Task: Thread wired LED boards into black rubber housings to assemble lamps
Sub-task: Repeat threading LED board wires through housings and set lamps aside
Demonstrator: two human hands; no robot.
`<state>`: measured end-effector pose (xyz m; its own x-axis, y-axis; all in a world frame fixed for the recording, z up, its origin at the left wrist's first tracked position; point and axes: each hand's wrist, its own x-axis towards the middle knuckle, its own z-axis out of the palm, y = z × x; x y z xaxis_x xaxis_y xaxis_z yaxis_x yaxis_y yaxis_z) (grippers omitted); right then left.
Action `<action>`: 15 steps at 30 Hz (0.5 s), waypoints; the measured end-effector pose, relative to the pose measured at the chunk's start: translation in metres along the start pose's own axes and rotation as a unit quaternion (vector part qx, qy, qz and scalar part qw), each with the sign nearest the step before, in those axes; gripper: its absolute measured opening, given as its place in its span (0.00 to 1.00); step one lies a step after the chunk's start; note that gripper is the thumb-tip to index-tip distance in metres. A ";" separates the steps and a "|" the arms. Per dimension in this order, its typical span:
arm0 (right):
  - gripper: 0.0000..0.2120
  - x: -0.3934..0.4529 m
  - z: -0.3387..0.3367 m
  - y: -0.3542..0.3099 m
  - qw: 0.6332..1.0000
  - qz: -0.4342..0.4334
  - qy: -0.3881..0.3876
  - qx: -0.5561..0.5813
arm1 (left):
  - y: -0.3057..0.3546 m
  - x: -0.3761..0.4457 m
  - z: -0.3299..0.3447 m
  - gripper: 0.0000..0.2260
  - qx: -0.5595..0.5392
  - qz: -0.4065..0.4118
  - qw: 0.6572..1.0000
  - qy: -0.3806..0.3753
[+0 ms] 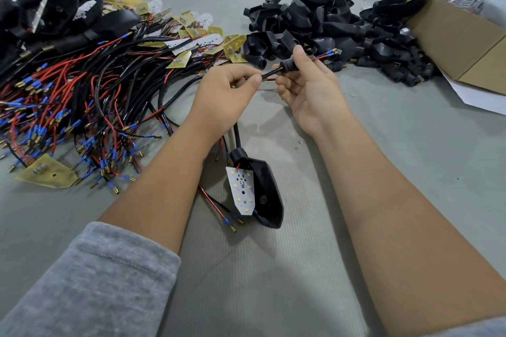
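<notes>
Above the grey table (pixel 410 172), the right hand (pixel 309 90) curls its fingers round a small black rubber housing (pixel 287 64), whose red and black wire ends (pixel 330 53) stick out past the thumb. The left hand (pixel 224 98) pinches the black cable (pixel 269 74) entering the housing, probably between thumb and forefinger. An assembled lamp (pixel 262 194) with its white LED board (pixel 242 190) lies between the forearms, a heap of wired boards (pixel 82 85) to the left, loose housings (pixel 342 27) behind.

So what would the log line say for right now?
step: threading | left hand: pinches red and black wire pair | right hand: grips black rubber housing | blue-tipped wire ends: out far side
</notes>
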<state>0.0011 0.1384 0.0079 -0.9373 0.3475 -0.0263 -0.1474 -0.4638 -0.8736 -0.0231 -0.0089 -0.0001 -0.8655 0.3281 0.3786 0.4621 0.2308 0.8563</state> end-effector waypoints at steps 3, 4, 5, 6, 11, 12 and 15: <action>0.07 0.000 0.000 0.001 1.000 -0.004 0.001 -0.004 | 0.001 -0.001 0.000 0.10 -0.014 0.008 1.000 0.002; 0.06 0.000 -0.001 0.001 1.000 -0.007 -0.001 -0.004 | 0.002 -0.001 0.000 0.09 -0.019 0.008 1.000 0.000; 0.05 0.000 -0.001 0.001 1.000 -0.009 -0.003 -0.003 | 0.002 -0.002 -0.001 0.09 -0.023 0.007 1.000 -0.002; 0.04 0.000 -0.001 0.001 1.000 -0.011 -0.004 -0.002 | 0.002 -0.002 -0.001 0.08 -0.025 0.006 1.000 -0.003; 0.02 -0.003 -0.001 -0.002 0.999 -0.005 -0.030 -0.023 | 0.003 -0.001 0.000 0.08 -0.019 -0.007 1.000 -0.009; 0.02 -0.004 0.000 -0.002 0.999 -0.003 -0.041 -0.036 | 0.003 -0.001 0.000 0.09 -0.015 -0.012 1.000 -0.012; 0.03 -0.006 0.003 -0.003 0.996 0.001 -0.063 -0.059 | 0.002 0.000 0.001 0.11 -0.007 -0.025 1.000 -0.011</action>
<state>0.0063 0.1356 0.0119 -0.9710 0.2377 0.0267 -0.1142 -0.3626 -0.9249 -0.0217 -0.0077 0.0011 -0.8830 0.3365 0.3273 0.4153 0.2351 0.8788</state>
